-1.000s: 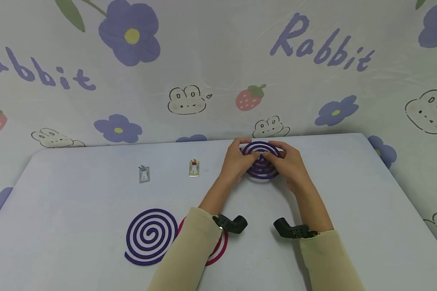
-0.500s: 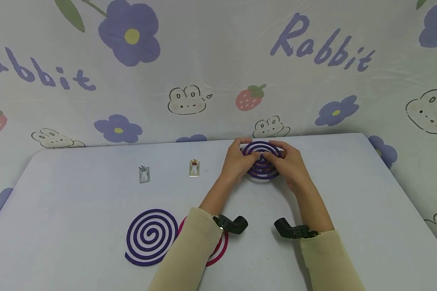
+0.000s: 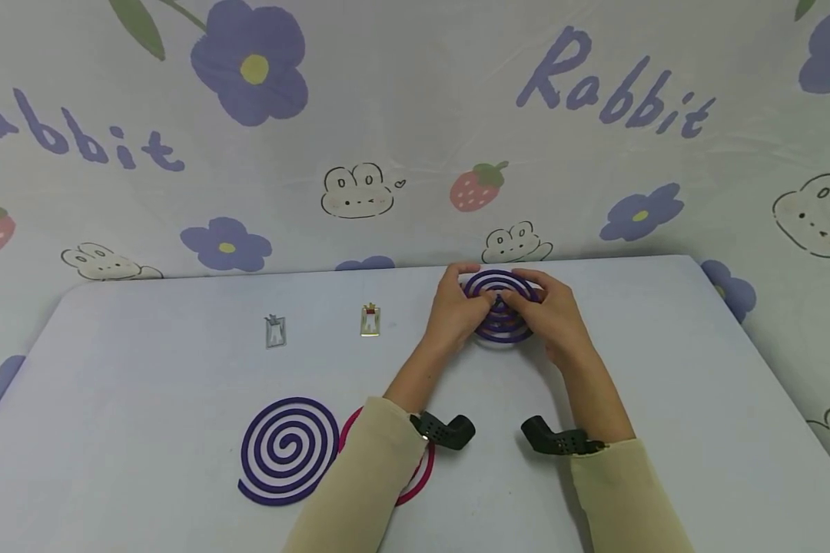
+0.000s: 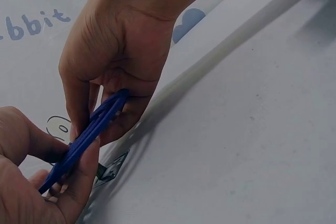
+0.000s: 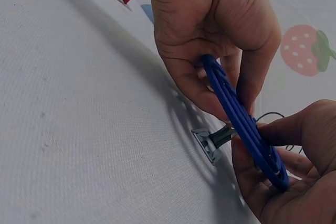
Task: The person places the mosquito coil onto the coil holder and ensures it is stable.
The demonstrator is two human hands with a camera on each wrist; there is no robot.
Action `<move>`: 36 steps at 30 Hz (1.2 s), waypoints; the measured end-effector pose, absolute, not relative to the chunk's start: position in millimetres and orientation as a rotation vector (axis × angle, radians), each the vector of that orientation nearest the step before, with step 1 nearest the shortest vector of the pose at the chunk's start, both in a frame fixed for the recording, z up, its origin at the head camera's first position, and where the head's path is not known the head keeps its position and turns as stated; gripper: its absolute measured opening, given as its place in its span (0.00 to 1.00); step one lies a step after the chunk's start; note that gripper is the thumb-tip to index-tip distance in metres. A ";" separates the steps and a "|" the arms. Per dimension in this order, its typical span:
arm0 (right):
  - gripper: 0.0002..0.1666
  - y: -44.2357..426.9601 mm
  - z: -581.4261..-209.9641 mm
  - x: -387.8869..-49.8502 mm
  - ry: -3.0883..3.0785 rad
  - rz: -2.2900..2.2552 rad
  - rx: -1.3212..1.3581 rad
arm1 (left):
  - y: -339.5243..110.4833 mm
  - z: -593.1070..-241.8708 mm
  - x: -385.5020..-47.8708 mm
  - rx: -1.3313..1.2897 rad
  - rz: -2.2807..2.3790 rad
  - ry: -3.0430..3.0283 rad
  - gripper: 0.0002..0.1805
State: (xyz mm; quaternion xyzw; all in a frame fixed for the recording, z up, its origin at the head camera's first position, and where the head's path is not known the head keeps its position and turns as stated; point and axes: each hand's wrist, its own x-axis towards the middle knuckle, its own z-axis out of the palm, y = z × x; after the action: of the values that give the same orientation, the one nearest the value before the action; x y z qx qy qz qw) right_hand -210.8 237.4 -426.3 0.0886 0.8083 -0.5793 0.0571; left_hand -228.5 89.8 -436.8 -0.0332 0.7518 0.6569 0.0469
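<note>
Near the table's far edge, my left hand [image 3: 454,309] and right hand [image 3: 550,313] hold a dark purple mosquito coil [image 3: 503,336] between them, which looks blue in the wrist views. Both thumbs press close to its centre, while the other fingers lie behind its sides. The coil is tilted above the table. Just below it, a small metal coil stand [image 5: 209,145] stands on the white surface, its raised tab reaching up towards the coil's middle. Whether tab and coil touch I cannot tell, since fingers hide that spot.
To the left stand a silver coil stand [image 3: 275,332] and a gold one [image 3: 370,321] with a red part. Nearer the front lies another purple coil [image 3: 289,449]. Beside it, a red coil [image 3: 422,476] is partly covered by my left sleeve [image 3: 360,484].
Both hands keep the same hold on the coil at nearly the same place. My left wrist has shifted slightly right, and the whole head view has moved a little.
</note>
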 end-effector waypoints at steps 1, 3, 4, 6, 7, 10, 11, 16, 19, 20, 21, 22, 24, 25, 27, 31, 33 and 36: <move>0.34 238.2 -426.4 -210.0 2.447 -1.758 0.273 | 91.0 -437.5 -227.4 -0.100 2.009 2.299 0.29; 0.35 240.7 -427.5 -208.2 2.444 -1.761 0.285 | 94.2 -439.5 -225.4 -0.093 2.012 2.315 0.31; 0.36 242.1 -428.0 -207.3 2.445 -1.760 0.291 | 95.8 -440.3 -224.3 -0.091 2.015 2.320 0.31; 0.37 245.0 -428.8 -206.1 2.445 -1.762 0.299 | 98.5 -441.1 -222.4 -0.090 2.022 2.333 0.31; 0.37 246.1 -428.7 -205.7 2.445 -1.763 0.303 | 98.9 -441.1 -221.6 -0.089 2.026 2.335 0.31; 0.39 246.2 -428.8 -207.2 2.447 -1.771 0.298 | 97.3 -440.2 -221.5 -0.107 2.023 2.353 0.31; 0.39 245.5 -428.8 -208.3 2.449 -1.772 0.293 | 95.7 -439.4 -221.8 -0.112 2.019 2.359 0.31; 0.37 241.1 -429.2 -212.5 2.459 -1.772 0.293 | 87.4 -436.9 -225.7 -0.121 2.006 2.352 0.31; 0.35 240.3 -429.1 -212.7 2.465 -1.775 0.285 | 84.4 -436.2 -227.8 -0.112 1.990 2.333 0.30; 0.34 240.2 -429.2 -212.7 2.468 -1.776 0.276 | 83.7 -436.0 -228.4 -0.111 1.984 2.324 0.30; 0.34 240.3 -429.5 -212.7 2.468 -1.779 0.268 | 83.1 -435.7 -228.8 -0.115 1.981 2.310 0.29; 0.34 240.3 -429.6 -212.4 2.467 -1.785 0.258 | 82.8 -435.7 -229.4 -0.119 1.975 2.299 0.29; 0.33 240.2 -430.1 -212.1 2.465 -1.796 0.242 | 82.4 -436.0 -230.3 -0.123 1.977 2.268 0.28; 0.33 240.1 -430.3 -212.0 2.465 -1.801 0.240 | 82.4 -436.2 -230.6 -0.127 1.976 2.257 0.28; 0.33 240.0 -430.4 -211.6 2.462 -1.807 0.243 | 82.6 -436.8 -231.2 -0.131 1.975 2.242 0.28; 0.32 239.9 -429.3 -210.9 2.452 -1.802 0.273 | 83.7 -437.6 -231.8 -0.128 1.973 2.240 0.28; 0.33 240.3 -429.2 -211.0 2.444 -1.793 0.281 | 84.7 -437.9 -231.9 -0.121 1.980 2.243 0.28; 0.33 239.5 -430.0 -212.0 2.431 -1.795 0.279 | 84.8 -438.2 -231.9 -0.108 2.001 2.239 0.28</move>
State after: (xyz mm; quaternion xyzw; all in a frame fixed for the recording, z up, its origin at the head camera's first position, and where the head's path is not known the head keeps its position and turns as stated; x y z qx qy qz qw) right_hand -212.0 239.5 -430.0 0.0918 0.7999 -0.5907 0.0532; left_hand -231.9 84.8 -438.2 -0.0359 0.7434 0.6644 0.0683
